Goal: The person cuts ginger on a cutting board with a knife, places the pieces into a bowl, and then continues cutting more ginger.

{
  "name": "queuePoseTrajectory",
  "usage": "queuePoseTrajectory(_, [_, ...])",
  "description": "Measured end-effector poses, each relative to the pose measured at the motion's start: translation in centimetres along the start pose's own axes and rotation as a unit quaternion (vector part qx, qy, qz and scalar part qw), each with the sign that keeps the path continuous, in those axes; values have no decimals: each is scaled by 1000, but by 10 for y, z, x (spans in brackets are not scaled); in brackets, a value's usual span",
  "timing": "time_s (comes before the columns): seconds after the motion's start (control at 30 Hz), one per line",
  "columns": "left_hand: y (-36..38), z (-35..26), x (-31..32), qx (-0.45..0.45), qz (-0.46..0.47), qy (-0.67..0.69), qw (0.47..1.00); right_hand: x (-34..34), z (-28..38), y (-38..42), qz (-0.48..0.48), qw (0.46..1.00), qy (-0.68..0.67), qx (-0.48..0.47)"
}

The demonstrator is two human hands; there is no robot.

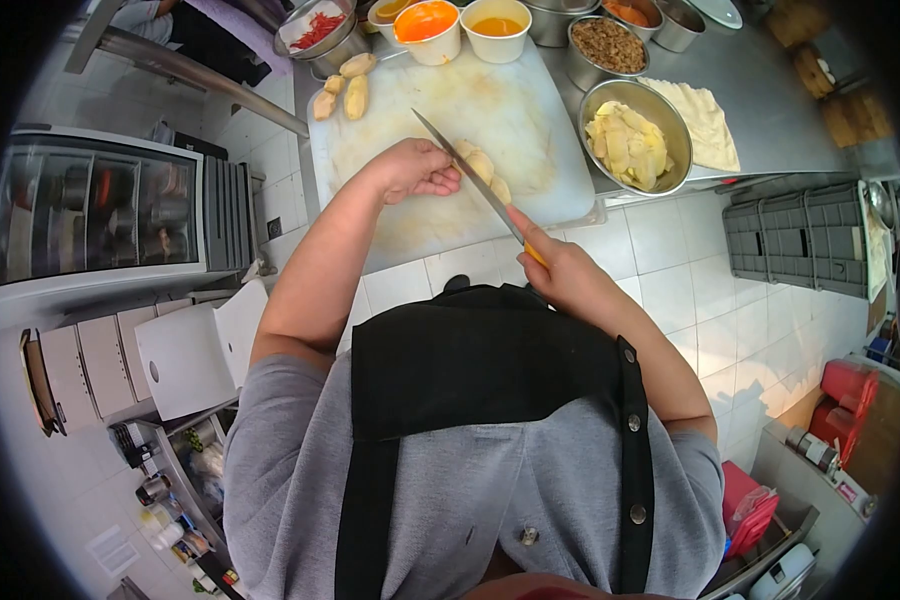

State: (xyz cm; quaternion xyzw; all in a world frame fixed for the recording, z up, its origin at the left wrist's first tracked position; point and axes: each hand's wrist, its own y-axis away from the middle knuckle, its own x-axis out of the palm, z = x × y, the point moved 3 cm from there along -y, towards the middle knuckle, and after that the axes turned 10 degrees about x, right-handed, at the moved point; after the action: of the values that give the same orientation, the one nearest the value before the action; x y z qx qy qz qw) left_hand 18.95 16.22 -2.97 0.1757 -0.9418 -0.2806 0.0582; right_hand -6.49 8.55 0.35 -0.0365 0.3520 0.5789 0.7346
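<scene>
My right hand [554, 264] grips a knife [473, 176] by its yellow handle, the blade slanting up and left over the white cutting board [370, 225]. Close to the blade's left side is my left hand [417, 172], its fingers curled in; whatever they may hold is hidden. Pale slices [482, 165], which look like ginger, lie under and beside the blade. Several whole peeled pieces of ginger [356, 97] sit at the board's upper left. Right of the board stands a metal bowl [682, 150] with pale yellow slices [630, 145] in it.
Along the board's far edge stand white tubs of orange sauce [428, 28] and yellow liquid [497, 26]. A metal bowl of red strips [317, 30] is at far left. Brown mince [608, 45] fills another container. A pale folded cloth [705, 125] lies beyond the slice bowl.
</scene>
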Motion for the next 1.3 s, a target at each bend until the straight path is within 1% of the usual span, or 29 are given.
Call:
queuePoseTrajectory(0.23, [1,0,1,7,4,-5,1000,5,8,-16,-4,1000,11,0])
queuePoseTrajectory(0.33, [1,0,0,7,4,1,1000,8,16,-29,-8,999,28,14])
queuePoseTrajectory(0.43, [1,1,-1,9,5,6,1000,14,14,-32,-35,999,32,-1])
queuePoseTrajectory(0.53, [0,2,-1,4,3,-6,1000,6,10,-22,-8,1000,-10,28])
queuePoseTrajectory(0.63, [2,3,-1,16,6,8,1000,9,-2,-4,-31,998,-52,0])
queuePoseTrajectory(0.73, [0,4,-3,9,6,18,1000,6,-6,11,-10,999,-43,18])
queuePoseTrajectory(0.87, [2,2,-1,5,2,9,1000,5,-11,20,-12,999,-45,11])
queuePoseTrajectory(1.13, [2,1,-1,10,12,7,1000,9,-16,20,-5,999,-38,6])
queuePoseTrajectory(1.3, [2,0,-1,7,12,7,1000,5,-7,12,-1,999,-38,12])
